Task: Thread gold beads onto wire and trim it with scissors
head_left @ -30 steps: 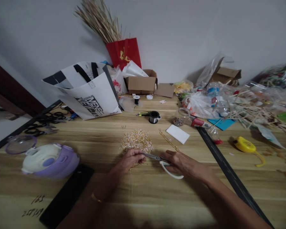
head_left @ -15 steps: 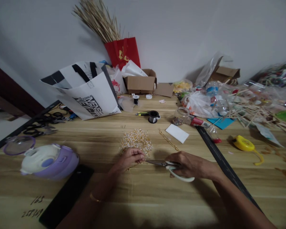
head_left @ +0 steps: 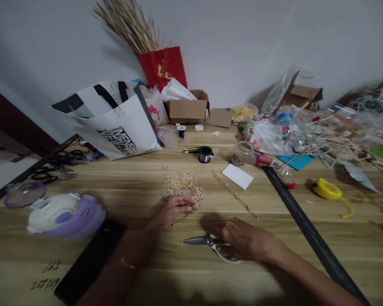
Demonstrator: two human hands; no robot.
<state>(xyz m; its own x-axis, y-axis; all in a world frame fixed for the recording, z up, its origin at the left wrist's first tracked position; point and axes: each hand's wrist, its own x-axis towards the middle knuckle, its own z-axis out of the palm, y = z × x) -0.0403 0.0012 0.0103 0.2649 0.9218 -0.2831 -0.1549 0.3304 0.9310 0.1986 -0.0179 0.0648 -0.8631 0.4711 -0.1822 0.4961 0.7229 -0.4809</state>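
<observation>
A round, fluffy ring of gold and clear beads (head_left: 182, 183) lies on the wooden table, just beyond my left hand (head_left: 178, 209). The fingers of that hand are pinched at the near edge of the ring, and a thin gold chain (head_left: 180, 220) trails below them to the table. My right hand (head_left: 239, 238) is curled over the pale handles of a pair of scissors (head_left: 201, 241), low over the table. The blades point left, closed together and apart from the beads. Farther right, a second gold chain (head_left: 232, 194) lies stretched out beside a white card (head_left: 238, 176).
Wire spools (head_left: 205, 154), a glass jar of beads (head_left: 239, 156) and a cutter knife (head_left: 190, 150) stand beyond. At left are a purple-and-white bottle (head_left: 67, 214) and a black phone-like slab (head_left: 91, 259). A yellow tape measure (head_left: 327, 189) lies right.
My right hand has drawn the scissors back toward me and left, away from my left fingers, and their blades have closed. The whole second chain now shows. My left hand has barely moved.
</observation>
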